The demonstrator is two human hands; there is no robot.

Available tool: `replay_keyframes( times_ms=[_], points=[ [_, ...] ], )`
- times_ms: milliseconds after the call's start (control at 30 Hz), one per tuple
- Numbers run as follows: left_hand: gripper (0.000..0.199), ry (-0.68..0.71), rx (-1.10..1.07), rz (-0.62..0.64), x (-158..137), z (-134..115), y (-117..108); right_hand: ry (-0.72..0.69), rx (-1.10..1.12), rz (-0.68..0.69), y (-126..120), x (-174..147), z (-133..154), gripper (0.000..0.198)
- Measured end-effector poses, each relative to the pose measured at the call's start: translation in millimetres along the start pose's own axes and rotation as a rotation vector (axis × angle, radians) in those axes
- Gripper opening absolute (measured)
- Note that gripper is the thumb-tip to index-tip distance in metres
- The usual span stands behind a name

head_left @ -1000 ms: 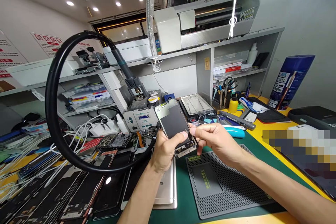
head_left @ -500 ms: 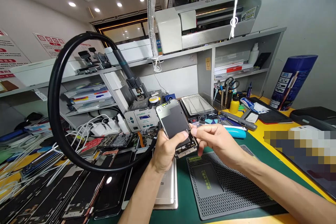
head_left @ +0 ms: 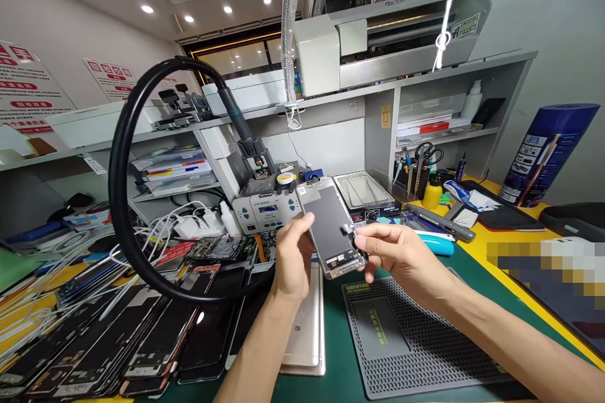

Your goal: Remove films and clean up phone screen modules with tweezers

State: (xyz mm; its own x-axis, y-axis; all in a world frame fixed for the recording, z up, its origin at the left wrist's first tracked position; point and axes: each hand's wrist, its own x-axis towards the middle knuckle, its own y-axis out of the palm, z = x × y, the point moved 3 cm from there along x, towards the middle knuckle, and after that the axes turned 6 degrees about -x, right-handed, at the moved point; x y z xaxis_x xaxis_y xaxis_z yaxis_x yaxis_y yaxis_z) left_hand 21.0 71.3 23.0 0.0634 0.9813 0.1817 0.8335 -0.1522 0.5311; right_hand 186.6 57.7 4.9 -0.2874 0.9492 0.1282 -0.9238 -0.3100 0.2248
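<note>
Phone panel point(head_left: 331, 223) is up in the air, both hands on it, above the worktop point(head_left: 336, 346), between the soldering station and the near edge. Tilted, dark back side toward camera, lower end nearest the person.

Left hand point(head_left: 292, 258): grip closed on the panel's left edge, thumb along the rim, fingers behind and mostly hidden. Right hand point(head_left: 394, 250): thumb and index pinching at the panel's lower right edge; small dark piece point(head_left: 348, 228) right at the fingertips, too small to identify.

Below the hands: silver phone point(head_left: 302, 334) with MI logo, partly behind the left forearm; grey perforated mat point(head_left: 425, 340) under the right forearm. Cyan tool point(head_left: 437, 244) just beyond right wrist.

Behind the panel: soldering station point(head_left: 267, 209) and a flat device point(head_left: 360, 191) with a light plate on top. Thick black hose point(head_left: 116, 189) loops on the left, passing over a black phone point(head_left: 210, 327). Row of dark panels point(head_left: 127, 334) further left, circuit boards point(head_left: 212, 249) above them. Far right: yellow bottle point(head_left: 432, 194), dark blue canister point(head_left: 551, 154). Object at right edge pixelated, can't tell.
</note>
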Motion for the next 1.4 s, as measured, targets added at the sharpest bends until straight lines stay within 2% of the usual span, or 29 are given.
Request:
replay_keyframes(
  times_ms=[267, 600, 900, 1033, 1167, 1400],
  points=[
    [0.022, 0.225, 0.122, -0.136, 6, -5, -11, -0.028, 0.008, -0.079, -2, 0, 2, 0.021],
    [0.026, 0.274, 0.277, -0.162, 6, -3, -15, -0.039, 0.013, -0.102, -1, 0, 4, 0.020],
    [0.026, 0.300, 0.348, -0.125, 6, -4, -14, -0.045, 0.016, -0.108, -2, -1, 6, 0.022],
    [0.034, 0.264, 0.399, -0.033, 2, -4, -9, -0.057, 0.027, -0.130, -3, 1, 7, 0.024],
    [0.030, 0.224, 0.454, 0.080, -3, -5, -3, -0.076, 0.050, -0.156, -7, 3, 10, 0.025],
    [0.022, 0.189, 0.466, 0.130, -4, -5, -2, -0.103, 0.056, -0.079, -11, 1, 22, 0.028]
  ],
)
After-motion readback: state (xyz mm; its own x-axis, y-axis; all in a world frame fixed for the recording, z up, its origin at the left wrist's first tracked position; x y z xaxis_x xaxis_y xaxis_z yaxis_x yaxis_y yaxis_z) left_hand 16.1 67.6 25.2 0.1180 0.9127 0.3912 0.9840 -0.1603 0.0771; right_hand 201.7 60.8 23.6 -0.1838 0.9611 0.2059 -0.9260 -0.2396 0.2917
